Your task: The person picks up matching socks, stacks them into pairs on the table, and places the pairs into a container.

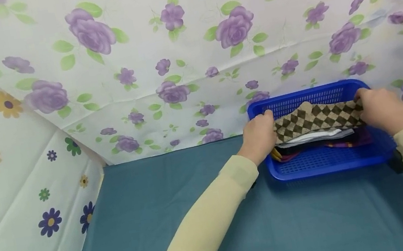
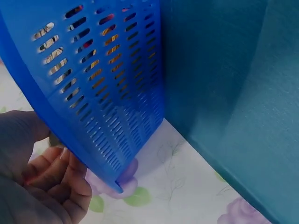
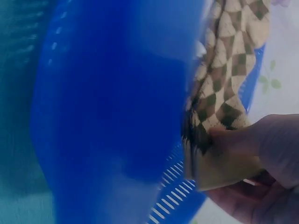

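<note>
A beige and dark brown checkered sock (image 1: 318, 118) is stretched sideways over the blue plastic basket (image 1: 328, 166), its heel bulging at the upper edge. My left hand (image 1: 260, 135) pinches one end near the basket's left rim. In the left wrist view, that hand's curled fingers (image 2: 70, 186) show just outside the slotted wall. My right hand (image 1: 385, 110) grips the other end by the right rim. The right wrist view shows its thumb (image 3: 233, 140) on the sock's plain beige part. Below the sock lie white and grey folded socks (image 1: 315, 137) and dark, multicoloured ones (image 1: 348, 141).
The basket stands at the back of a table with a teal cover (image 1: 174, 201), against a flowered wall covering (image 1: 159, 61). A second flower-printed sheet (image 1: 13, 174) borders the table on the left. A small black object (image 1: 398, 163) shows beside the basket's right front corner.
</note>
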`<state>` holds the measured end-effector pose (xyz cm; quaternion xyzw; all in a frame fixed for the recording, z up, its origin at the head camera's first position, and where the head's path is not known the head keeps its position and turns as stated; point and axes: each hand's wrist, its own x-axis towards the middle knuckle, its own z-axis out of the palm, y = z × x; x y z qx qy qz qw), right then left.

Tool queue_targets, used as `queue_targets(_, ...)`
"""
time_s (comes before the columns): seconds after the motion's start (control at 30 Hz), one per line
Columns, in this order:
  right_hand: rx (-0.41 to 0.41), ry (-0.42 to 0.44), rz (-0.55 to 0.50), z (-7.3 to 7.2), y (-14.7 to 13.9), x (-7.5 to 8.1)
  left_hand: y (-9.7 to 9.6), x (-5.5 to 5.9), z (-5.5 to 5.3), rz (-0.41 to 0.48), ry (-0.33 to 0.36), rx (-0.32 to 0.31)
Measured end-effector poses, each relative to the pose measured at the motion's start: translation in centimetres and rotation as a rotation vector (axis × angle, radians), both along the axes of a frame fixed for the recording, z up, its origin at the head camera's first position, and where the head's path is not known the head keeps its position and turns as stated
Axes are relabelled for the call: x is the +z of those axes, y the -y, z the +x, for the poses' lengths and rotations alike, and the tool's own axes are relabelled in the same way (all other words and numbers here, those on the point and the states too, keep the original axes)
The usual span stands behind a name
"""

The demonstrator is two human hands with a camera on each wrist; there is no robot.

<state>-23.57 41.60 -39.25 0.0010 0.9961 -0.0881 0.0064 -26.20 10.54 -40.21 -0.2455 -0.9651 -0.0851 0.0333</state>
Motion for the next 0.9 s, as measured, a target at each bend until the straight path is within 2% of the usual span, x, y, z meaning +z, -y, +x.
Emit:
queue_targets(0.13,0.013,-0.057,0.027,0.3,0.6,-0.3,-0.3,0.5,0.1,-0.111,-0.103,-0.043)
queue_targets(0.2,0.033,-0.087,0.042,0.3,1.0,-0.4,-0.6,0.8,0.3,-0.184,-0.144,-0.099)
queue_targets(0.27,0.055,-0.063,0.045,0.1,1.3,-0.6,-1.0,1.0,0.4,-0.241,-0.158,-0.161)
queue_targets(0.37,0.072,0.035,0.035,-0.4,1.7,-1.1,-1.5,0.9,0.5,-0.269,-0.100,-0.197)
queue_targets(0.47,0.063,0.155,0.004,-0.6,1.9,-1.9,-1.8,0.4,0.6,-0.246,0.006,-0.166)
queue_targets(0.57,0.056,0.203,-0.027,-0.5,1.9,-2.5,-1.8,-0.1,0.6,-0.224,0.079,-0.121)
queue_targets(0.67,0.062,0.199,-0.037,-0.5,1.8,-2.9,-1.8,-0.4,0.4,-0.223,0.080,-0.110)
queue_targets(0.8,0.067,0.184,-0.037,-0.6,1.8,-2.9,-1.9,-0.7,0.2,-0.240,0.050,-0.131)
queue_targets(0.9,0.058,0.191,-0.041,-0.6,1.7,-2.7,-1.8,-0.7,0.2,-0.246,0.074,-0.150)
